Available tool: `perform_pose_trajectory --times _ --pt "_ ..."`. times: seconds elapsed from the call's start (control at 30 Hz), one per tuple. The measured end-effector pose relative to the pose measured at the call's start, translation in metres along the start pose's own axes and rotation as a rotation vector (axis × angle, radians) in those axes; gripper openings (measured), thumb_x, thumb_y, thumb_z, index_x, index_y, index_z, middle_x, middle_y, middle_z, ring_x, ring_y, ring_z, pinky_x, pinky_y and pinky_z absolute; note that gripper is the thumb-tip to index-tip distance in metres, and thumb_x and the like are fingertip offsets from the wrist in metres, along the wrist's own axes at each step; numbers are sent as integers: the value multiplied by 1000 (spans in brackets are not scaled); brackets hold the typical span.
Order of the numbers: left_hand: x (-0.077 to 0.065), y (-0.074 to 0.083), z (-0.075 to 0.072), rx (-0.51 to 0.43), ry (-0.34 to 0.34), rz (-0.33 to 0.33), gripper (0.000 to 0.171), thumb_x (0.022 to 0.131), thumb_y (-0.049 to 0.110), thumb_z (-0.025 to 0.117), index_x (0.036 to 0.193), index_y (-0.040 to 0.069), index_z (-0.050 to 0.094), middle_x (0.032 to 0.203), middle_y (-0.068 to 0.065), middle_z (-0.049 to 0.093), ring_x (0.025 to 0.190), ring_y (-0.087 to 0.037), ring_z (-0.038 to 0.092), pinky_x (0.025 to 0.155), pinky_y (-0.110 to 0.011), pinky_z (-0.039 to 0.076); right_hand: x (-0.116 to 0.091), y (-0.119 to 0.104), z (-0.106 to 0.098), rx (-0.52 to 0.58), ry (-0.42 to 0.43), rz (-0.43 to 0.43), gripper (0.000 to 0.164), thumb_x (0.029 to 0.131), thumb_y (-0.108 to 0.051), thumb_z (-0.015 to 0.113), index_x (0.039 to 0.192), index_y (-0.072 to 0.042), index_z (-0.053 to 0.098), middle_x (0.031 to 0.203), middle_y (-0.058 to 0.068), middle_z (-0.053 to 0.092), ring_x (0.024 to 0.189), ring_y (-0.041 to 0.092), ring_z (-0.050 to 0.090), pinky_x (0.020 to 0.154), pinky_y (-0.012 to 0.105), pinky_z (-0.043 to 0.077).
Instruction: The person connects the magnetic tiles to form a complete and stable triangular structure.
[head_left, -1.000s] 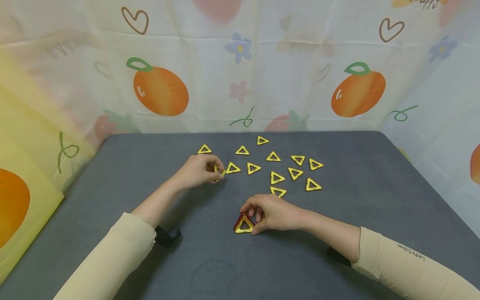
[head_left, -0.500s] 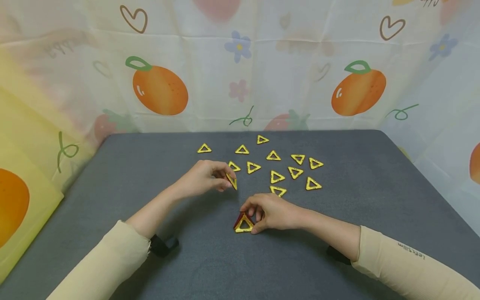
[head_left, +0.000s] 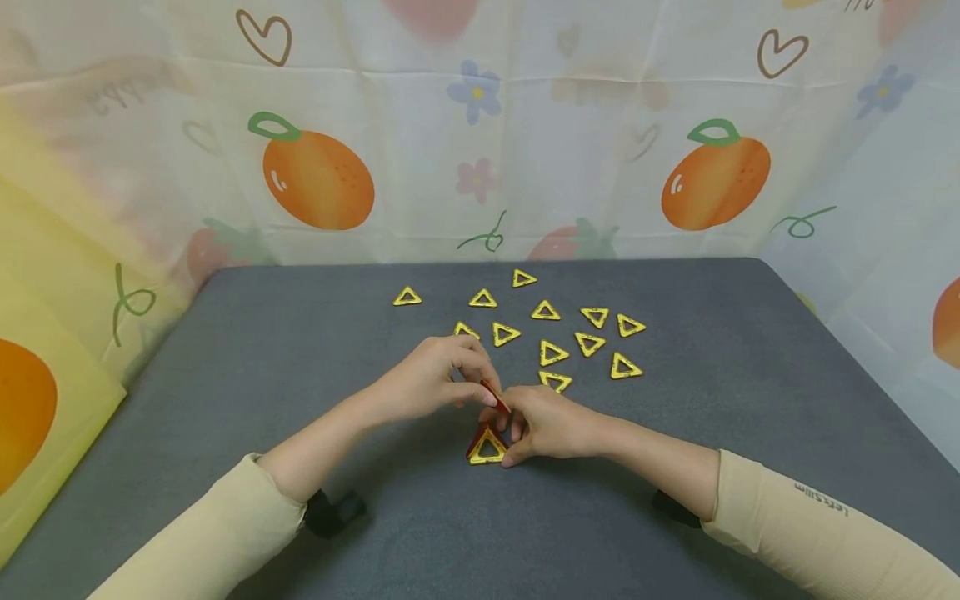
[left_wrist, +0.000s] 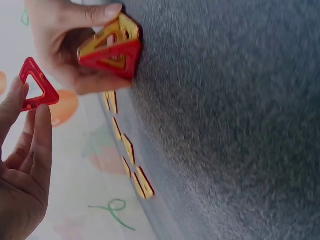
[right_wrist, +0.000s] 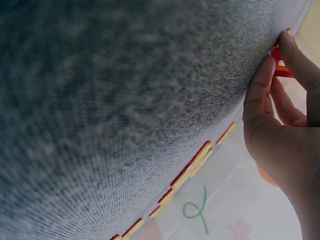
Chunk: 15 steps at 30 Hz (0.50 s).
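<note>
My left hand [head_left: 431,379] pinches a triangular magnetic tile [left_wrist: 50,95] between thumb and fingertips, raised above the table. The tile is an open frame; its red side shows in the left wrist view. Just below and to the right, my right hand [head_left: 551,423] holds a small structure of magnetic tiles [left_wrist: 132,52], thumb at one lower corner and fingers near its top. That structure stands on the table, its triangular sides leaning together, with red and yellow faces visible. In the right wrist view, only a bit of red structure [right_wrist: 283,72] shows between the fingers.
Several loose triangular tiles [head_left: 554,361] lie flat, yellow side up, spread beyond the hands on the dark grey table [head_left: 420,525]. A fruit-patterned cloth [head_left: 420,167] hangs behind the table and along its sides.
My left hand has lifted a tile from the left of the scattered ones and carried it right and nearer, to just above the structure. The right hand has stayed in place.
</note>
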<state>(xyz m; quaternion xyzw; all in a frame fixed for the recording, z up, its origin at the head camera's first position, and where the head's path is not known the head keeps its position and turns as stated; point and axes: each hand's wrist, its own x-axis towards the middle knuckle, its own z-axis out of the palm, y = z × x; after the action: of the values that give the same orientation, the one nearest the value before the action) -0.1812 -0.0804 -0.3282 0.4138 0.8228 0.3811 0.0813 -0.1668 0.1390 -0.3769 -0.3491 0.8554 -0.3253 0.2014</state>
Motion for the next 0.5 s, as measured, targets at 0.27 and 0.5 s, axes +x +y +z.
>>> perform_pose_trajectory --times 0.27,0.5 --pt "-1 15 10 137 -25 15 14 86 15 75 100 15 78 92 2 73 80 -3 63 67 -16 52 0 -1 -1 26 -8 26 59 74 -17 87 125 -13 57 91 1 66 70 5 60 65 20 52" --pt "-5 23 18 172 -48 -26 11 85 11 77 92 10 68 82 0 73 69 -1 61 64 -14 50 0 -1 0 -28 15 7 44 73 -21 88 109 -15 63 96 -4 67 80 4 57 71 20 50"
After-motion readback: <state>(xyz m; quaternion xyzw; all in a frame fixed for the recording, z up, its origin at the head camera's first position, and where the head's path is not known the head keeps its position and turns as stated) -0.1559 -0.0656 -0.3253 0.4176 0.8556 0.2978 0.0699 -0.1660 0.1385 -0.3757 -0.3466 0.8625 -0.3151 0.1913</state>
